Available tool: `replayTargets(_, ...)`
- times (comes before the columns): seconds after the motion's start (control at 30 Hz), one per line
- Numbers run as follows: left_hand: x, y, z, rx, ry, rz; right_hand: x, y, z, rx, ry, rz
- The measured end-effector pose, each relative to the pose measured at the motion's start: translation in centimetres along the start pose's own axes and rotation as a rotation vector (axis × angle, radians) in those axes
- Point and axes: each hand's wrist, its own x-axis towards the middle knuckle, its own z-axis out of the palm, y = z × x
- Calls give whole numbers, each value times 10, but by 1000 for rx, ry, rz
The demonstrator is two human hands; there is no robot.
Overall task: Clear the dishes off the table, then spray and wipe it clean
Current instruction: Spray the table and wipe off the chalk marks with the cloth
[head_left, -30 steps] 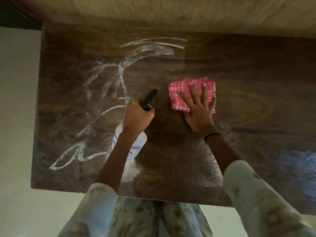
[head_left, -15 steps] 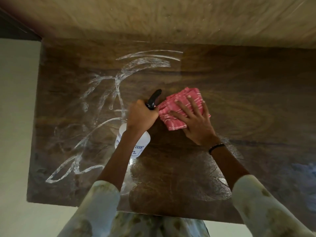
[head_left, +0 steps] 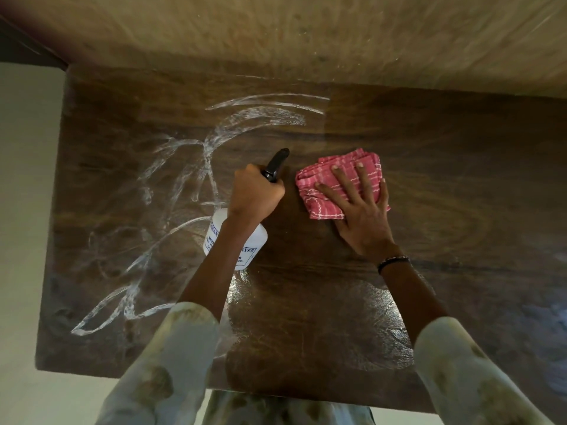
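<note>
A dark wooden table [head_left: 445,154] fills the view, with white streaks of spray [head_left: 190,173] across its left half. My left hand [head_left: 254,194] grips the black trigger head of a white spray bottle [head_left: 254,240] near the table's middle, nozzle pointing away from me. Just to its right, my right hand [head_left: 359,210] presses flat with spread fingers on a folded red-and-white checked cloth [head_left: 325,179] lying on the tabletop. A small gap separates the cloth from the bottle's nozzle.
A tan wall [head_left: 306,41] runs along the table's far edge. Pale floor [head_left: 24,210] lies to the left and below the near edge. Faint wet smears [head_left: 383,326] show on the near right of the tabletop.
My right hand has slid the cloth left toward the bottle, then back to the right. The left hand and bottle have stayed in place.
</note>
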Motion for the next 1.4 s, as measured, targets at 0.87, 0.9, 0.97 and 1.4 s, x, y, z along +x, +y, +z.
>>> replayTargets(0.87, 31, -2, -29, -114, 88, 4, 110, -22, -4, -60, -51, -234)
replayTargets(0.9, 31, -2, -30, -123, 87, -3, 102, -8, -4, -94, -53, -259)
replayTargets(0.97, 31, -6, -31, -131, 84, -30, 95, 20, -9, -114, -54, -221)
replayTargets(1.4, 26, -34, -40, -115, 111, -85, 186, -65, -15, 41, -72, 26)
